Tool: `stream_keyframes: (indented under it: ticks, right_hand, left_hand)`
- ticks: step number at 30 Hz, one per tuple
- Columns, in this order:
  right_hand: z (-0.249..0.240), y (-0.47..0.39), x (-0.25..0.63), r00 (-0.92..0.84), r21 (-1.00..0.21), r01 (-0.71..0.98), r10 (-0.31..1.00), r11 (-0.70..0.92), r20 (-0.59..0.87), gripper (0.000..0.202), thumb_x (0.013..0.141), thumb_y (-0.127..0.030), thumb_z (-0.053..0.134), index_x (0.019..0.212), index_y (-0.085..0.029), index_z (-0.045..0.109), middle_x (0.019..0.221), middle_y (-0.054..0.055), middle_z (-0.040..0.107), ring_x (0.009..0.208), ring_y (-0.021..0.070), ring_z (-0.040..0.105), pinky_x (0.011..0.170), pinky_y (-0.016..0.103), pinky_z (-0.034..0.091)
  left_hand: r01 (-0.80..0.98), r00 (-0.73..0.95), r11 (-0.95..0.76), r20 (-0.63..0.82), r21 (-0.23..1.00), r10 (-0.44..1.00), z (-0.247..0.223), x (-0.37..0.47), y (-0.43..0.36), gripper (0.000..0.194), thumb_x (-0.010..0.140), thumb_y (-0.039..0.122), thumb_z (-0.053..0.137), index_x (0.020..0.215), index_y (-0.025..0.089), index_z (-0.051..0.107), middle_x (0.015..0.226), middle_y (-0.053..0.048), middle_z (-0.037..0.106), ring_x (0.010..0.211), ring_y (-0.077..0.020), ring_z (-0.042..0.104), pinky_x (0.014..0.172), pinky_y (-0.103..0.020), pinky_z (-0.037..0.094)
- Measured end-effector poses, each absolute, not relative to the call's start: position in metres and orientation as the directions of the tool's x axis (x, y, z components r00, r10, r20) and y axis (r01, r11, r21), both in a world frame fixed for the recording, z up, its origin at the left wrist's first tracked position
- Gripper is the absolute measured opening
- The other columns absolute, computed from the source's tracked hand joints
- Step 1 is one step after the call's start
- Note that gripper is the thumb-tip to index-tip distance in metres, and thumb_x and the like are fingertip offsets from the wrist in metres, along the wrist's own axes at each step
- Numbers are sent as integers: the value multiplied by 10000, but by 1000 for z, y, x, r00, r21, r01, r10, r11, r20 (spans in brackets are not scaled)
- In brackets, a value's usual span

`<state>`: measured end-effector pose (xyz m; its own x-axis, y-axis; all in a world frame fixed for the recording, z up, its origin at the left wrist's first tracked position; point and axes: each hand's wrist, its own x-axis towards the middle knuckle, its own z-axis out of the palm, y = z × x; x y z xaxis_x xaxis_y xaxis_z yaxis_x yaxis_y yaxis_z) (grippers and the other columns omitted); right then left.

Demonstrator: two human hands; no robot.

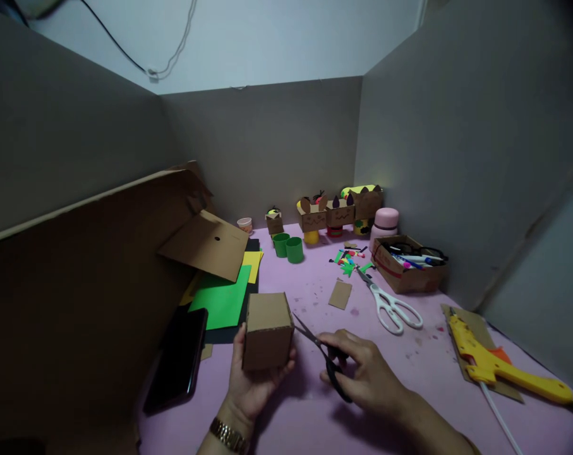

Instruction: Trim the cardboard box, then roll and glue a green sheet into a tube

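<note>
Left hand point(254, 387) holds cardboard box point(268, 335); right hand point(362, 365) holds black scissors point(331, 370), tips just right of box.

A single head-worn camera supplies the view. It faces forward and down across the pink tabletop point(295, 433), the left hand point(255, 393) and right hand point(367, 373) close at lower centre, the back panel point(267, 145) farther off. A left panel point(78, 133) and right panel point(457, 145) flank the field, with the wall point(286, 44) above. The upper right corner is dark; its content cannot be determined.
</note>
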<state>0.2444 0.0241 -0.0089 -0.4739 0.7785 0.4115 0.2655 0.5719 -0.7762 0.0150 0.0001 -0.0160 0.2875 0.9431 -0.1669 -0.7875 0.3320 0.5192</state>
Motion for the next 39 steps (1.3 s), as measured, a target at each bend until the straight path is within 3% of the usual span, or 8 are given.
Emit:
stream_keyframes:
  ticks: [3,9,18,30,33,35,39]
  right_hand:
    - [-8,22,244,-486,-755,276,765,594,424,390,741,-211,641,1132,-200,645,801,36,632,704,169,591,661,286,467]
    - [-10,24,240,-418,-815,313,841,488,343,383,726,-215,663,1108,-185,659,807,41,648,713,180,595,675,296,469]
    - [-14,24,238,-478,-851,277,832,446,281,395,718,-224,662,1112,-202,672,814,38,662,699,177,591,654,287,470]
    - [-10,21,234,-494,-866,229,819,446,292,379,710,-222,661,1087,-194,695,797,41,669,682,178,582,653,297,459]
    - [-12,25,231,-403,-911,187,874,368,271,431,671,-212,695,1101,-204,677,829,31,668,715,181,587,671,295,459]
    - [-15,31,230,-288,-962,137,939,236,189,469,648,-204,709,1113,-192,646,746,-5,635,660,161,571,630,275,454]
    - [-23,49,230,-105,-996,-58,991,73,79,394,612,-197,702,992,-196,600,667,-50,573,582,124,540,520,216,430]
  left_hand:
    - [-794,295,334,-159,507,942,-14,16,0,446,805,542,569,1006,165,699,988,-93,759,874,-234,694,805,-352,528]
    - [-828,289,337,-175,447,941,-12,23,1,502,820,537,552,1072,122,678,1025,-124,751,894,-239,700,818,-339,540]
    - [-838,283,325,-161,438,946,-15,23,1,498,813,547,558,1056,130,681,1017,-112,755,911,-251,699,837,-356,536]
    - [-835,319,347,-139,426,938,-14,25,0,476,829,531,535,1047,138,693,1023,-116,752,918,-238,697,817,-340,538]
    - [-834,255,309,-176,458,951,-13,23,2,445,813,501,581,1037,136,702,1025,-134,753,913,-259,702,819,-366,549]
    - [-834,177,261,-212,486,961,-12,20,5,378,803,441,624,1017,142,711,1017,-136,756,908,-281,705,810,-388,560]
    - [-835,48,158,-216,526,975,-13,19,10,264,757,329,695,974,182,728,986,-127,766,892,-324,708,772,-440,580]
